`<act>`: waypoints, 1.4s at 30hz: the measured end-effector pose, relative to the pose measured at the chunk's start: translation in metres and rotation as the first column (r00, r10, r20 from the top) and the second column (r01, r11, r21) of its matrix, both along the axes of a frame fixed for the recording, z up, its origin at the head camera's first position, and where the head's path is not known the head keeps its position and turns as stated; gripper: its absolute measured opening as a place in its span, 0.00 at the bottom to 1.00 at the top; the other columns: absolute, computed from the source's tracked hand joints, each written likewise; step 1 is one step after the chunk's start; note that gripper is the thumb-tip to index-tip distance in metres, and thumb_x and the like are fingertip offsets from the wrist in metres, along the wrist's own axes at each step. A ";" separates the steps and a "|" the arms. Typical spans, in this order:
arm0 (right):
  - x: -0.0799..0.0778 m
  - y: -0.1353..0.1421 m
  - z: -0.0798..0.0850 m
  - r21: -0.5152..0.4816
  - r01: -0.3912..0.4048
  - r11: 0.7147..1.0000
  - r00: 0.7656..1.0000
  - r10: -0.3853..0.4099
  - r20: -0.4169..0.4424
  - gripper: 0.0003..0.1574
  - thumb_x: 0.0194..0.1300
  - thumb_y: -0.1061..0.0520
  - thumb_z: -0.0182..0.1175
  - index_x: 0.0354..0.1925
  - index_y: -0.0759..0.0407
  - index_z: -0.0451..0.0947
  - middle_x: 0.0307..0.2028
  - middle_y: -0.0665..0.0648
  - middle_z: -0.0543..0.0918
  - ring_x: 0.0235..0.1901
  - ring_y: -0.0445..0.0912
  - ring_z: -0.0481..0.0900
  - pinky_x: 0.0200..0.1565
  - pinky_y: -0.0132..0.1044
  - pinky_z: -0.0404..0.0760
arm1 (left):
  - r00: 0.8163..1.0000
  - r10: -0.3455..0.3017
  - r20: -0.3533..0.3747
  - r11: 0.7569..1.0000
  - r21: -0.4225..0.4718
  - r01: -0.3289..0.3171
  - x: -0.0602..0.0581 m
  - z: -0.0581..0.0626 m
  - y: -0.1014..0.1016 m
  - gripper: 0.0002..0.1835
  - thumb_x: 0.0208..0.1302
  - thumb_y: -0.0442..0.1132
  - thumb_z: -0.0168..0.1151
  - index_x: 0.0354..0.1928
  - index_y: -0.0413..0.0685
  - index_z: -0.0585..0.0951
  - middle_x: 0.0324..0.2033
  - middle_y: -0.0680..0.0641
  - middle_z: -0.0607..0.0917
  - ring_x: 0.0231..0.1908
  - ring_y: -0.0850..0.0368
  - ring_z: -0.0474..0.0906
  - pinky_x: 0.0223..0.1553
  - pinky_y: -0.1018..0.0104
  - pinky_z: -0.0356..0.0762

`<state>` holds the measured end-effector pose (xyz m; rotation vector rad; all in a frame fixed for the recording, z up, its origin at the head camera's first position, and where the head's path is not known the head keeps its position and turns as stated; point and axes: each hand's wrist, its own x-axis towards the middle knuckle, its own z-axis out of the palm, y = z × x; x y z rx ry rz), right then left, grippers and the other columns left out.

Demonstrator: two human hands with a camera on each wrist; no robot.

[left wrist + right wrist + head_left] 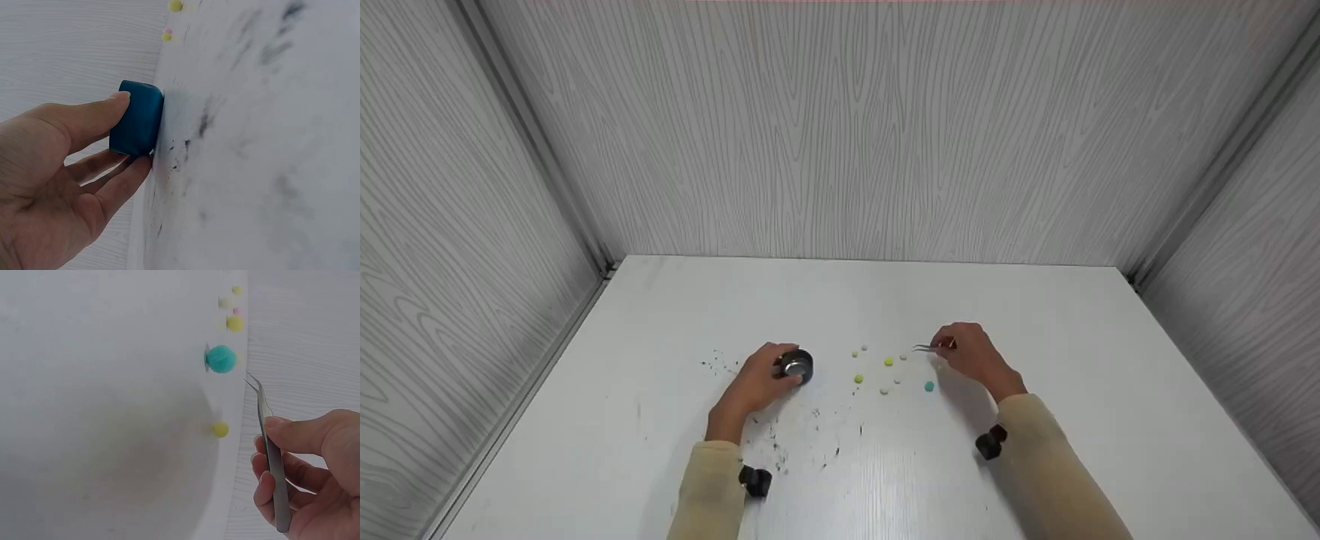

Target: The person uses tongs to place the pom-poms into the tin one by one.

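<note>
My left hand [757, 382] grips a small round cup [797, 366] between thumb and fingers. The cup looks blue outside in the left wrist view and shiny metal inside from above; it sits at the table surface. In my right hand [971, 358] I pinch curved metal tweezers [270, 439], their tips slightly apart with nothing between them. The tips point left, just above the pom-poms. Among these are a teal pom-pom [929, 386], a yellow pom-pom [889, 361], another yellow pom-pom [859, 379] and several smaller pale ones, lying between my hands.
The white table [997, 300] bears dark smudges [776, 450] in front of the cup and specks left of my left hand. Grey wood-grain panels [840, 150] stand at the back and both sides. A black wrist camera [990, 442] sits on each sleeve.
</note>
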<state>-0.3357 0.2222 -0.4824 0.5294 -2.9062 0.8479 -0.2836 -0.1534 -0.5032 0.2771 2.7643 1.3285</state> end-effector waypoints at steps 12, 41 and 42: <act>0.003 -0.008 -0.005 -0.001 -0.046 0.999 0.999 0.046 -0.006 0.08 0.67 0.67 0.66 0.41 0.61 0.89 0.35 0.58 0.87 0.35 0.46 0.75 0.41 0.38 0.76 | 1.000 -0.003 -0.011 1.000 -0.004 0.003 0.004 -0.001 0.000 0.29 0.69 0.34 0.66 0.71 0.41 0.73 0.64 0.37 0.78 0.68 0.38 0.75 0.71 0.43 0.72; 0.005 0.000 -0.001 -0.005 -0.049 0.999 0.997 0.049 -0.054 0.09 0.65 0.70 0.64 0.36 0.62 0.89 0.30 0.58 0.85 0.31 0.45 0.73 0.36 0.37 0.72 | 1.000 0.000 -0.015 1.000 -0.016 0.000 0.000 0.000 0.002 0.30 0.69 0.34 0.67 0.71 0.42 0.73 0.64 0.38 0.78 0.68 0.39 0.74 0.71 0.44 0.72; 0.005 -0.001 -0.001 -0.003 -0.048 0.999 0.997 0.048 -0.055 0.09 0.65 0.70 0.64 0.36 0.62 0.89 0.30 0.59 0.85 0.31 0.45 0.73 0.36 0.38 0.73 | 1.000 -0.001 -0.017 1.000 -0.015 0.001 0.000 0.000 0.002 0.30 0.69 0.34 0.67 0.71 0.42 0.73 0.64 0.38 0.78 0.68 0.39 0.74 0.71 0.44 0.72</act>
